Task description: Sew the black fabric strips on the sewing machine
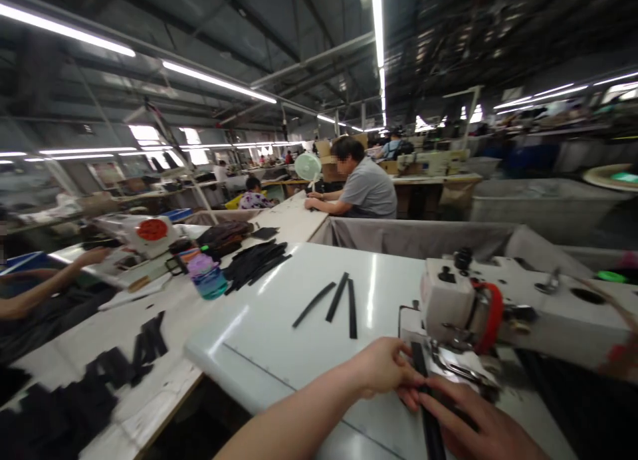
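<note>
A narrow black fabric strip (431, 433) runs lengthwise in front of the sewing machine (451, 300). My left hand (386, 370) pinches it from the left side, thumb and fingers closed near the presser foot area. From the right, my right hand (473, 413) has its fingers on the same strip, their tips close to those of my left hand. Beside the strip lies the machine's shiny metal guide (461, 367). Three loose black strips (337, 297) rest on the white tabletop (279, 340) beyond my left forearm.
Piles of black strips (256, 264) lie on the left tables, near a purple and teal bottle (207, 274). A co-worker in a grey shirt (371, 187) sits ahead. Another person's arm (54, 287) reaches toward a machine at left. Dark fabric (573, 407) hangs at right.
</note>
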`<state>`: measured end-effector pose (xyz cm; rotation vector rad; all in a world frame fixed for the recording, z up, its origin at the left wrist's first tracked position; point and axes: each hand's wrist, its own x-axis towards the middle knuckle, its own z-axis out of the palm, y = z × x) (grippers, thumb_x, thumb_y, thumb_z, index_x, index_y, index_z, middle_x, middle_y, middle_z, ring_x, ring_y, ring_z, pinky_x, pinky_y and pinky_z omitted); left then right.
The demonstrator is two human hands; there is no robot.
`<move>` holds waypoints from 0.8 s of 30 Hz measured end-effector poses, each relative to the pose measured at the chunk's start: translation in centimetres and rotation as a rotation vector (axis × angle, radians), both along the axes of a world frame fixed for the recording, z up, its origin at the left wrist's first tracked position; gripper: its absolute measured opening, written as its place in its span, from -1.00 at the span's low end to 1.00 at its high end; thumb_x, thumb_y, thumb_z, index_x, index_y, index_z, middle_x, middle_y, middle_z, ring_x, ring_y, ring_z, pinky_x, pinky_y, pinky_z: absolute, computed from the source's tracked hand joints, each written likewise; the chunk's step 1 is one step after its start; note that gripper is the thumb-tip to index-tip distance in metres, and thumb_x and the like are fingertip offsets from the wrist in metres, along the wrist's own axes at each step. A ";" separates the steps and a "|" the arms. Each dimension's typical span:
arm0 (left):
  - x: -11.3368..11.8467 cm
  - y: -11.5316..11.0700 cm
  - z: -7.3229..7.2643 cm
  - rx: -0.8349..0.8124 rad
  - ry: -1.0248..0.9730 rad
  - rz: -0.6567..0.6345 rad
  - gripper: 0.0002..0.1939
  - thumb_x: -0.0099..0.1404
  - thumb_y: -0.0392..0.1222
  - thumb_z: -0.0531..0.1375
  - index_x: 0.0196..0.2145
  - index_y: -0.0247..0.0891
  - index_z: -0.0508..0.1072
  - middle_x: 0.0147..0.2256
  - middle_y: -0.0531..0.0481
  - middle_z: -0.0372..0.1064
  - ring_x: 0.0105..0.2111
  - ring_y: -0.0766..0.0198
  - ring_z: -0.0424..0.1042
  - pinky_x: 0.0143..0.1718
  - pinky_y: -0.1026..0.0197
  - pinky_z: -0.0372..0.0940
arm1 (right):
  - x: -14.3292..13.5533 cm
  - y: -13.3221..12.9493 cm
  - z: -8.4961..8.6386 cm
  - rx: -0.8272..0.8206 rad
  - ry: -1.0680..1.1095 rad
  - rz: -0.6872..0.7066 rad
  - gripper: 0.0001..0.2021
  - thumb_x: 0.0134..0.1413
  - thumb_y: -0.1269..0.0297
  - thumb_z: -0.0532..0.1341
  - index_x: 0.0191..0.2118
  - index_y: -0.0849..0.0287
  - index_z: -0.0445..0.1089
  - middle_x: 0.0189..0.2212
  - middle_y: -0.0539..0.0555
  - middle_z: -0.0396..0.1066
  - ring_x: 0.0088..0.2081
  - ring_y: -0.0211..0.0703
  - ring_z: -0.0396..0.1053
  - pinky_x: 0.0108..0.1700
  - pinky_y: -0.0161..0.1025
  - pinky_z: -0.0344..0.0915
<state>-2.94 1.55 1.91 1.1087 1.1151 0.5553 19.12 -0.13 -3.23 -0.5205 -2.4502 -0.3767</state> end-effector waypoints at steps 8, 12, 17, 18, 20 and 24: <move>2.1 -1.7 -2.2 0.809 0.606 0.083 -0.78 0.14 -0.30 0.31 -0.20 -0.23 0.52 -0.21 -0.08 0.48 -0.17 0.06 0.43 -0.09 0.00 0.34 | -1.0 -1.7 2.5 -0.083 -0.039 -0.114 -0.65 0.27 0.52 -0.07 -0.05 0.26 0.43 -0.24 0.18 0.51 -0.23 -0.16 0.49 -0.20 -0.27 0.44; 1.9 -1.4 -2.6 1.037 0.589 -0.034 -0.91 0.25 -0.35 0.23 -0.33 -0.24 0.55 -0.09 -0.07 0.50 -0.04 0.07 0.39 0.03 0.01 0.29 | -0.7 -1.7 1.5 -0.077 -0.055 -0.148 -0.64 0.22 0.55 -0.05 -0.01 0.32 0.41 -0.17 0.22 0.51 -0.15 -0.12 0.48 -0.15 -0.25 0.45; 2.3 -0.7 -3.9 1.081 0.544 -0.004 -0.86 0.30 -0.34 0.19 -0.29 -0.25 0.58 -0.10 -0.10 0.51 -0.04 0.09 0.42 0.04 0.02 0.31 | -0.5 -1.5 0.6 -0.043 -0.083 -0.213 -0.59 0.14 0.59 -0.02 0.03 0.32 0.39 -0.06 0.25 0.48 -0.05 -0.10 0.46 -0.06 -0.22 0.44; 2.4 -0.6 -4.0 1.082 0.543 0.010 -0.84 0.31 -0.34 0.18 -0.27 -0.25 0.58 -0.10 -0.10 0.51 -0.04 0.09 0.42 0.04 0.02 0.31 | -0.6 -1.4 0.6 -0.050 -0.089 -0.225 -0.59 0.13 0.59 -0.03 0.04 0.33 0.39 -0.05 0.25 0.48 -0.05 -0.09 0.46 -0.06 -0.21 0.45; 2.6 -0.4 -4.0 1.081 0.531 0.029 -0.83 0.31 -0.36 0.17 -0.27 -0.25 0.58 -0.10 -0.09 0.52 -0.05 0.11 0.42 0.04 0.04 0.31 | -0.7 -1.3 0.7 -0.066 -0.096 -0.246 -0.60 0.13 0.59 -0.03 0.03 0.34 0.38 -0.06 0.26 0.48 -0.06 -0.09 0.46 -0.07 -0.19 0.46; 2.6 -0.1 -3.7 1.070 0.475 0.027 -0.82 0.30 -0.38 0.18 -0.31 -0.24 0.59 -0.16 -0.06 0.54 -0.05 0.15 0.42 0.06 0.08 0.31 | -0.8 -1.2 0.8 -0.086 -0.095 -0.254 -0.66 0.19 0.53 0.01 0.02 0.31 0.38 -0.07 0.25 0.49 -0.07 -0.07 0.47 -0.08 -0.17 0.46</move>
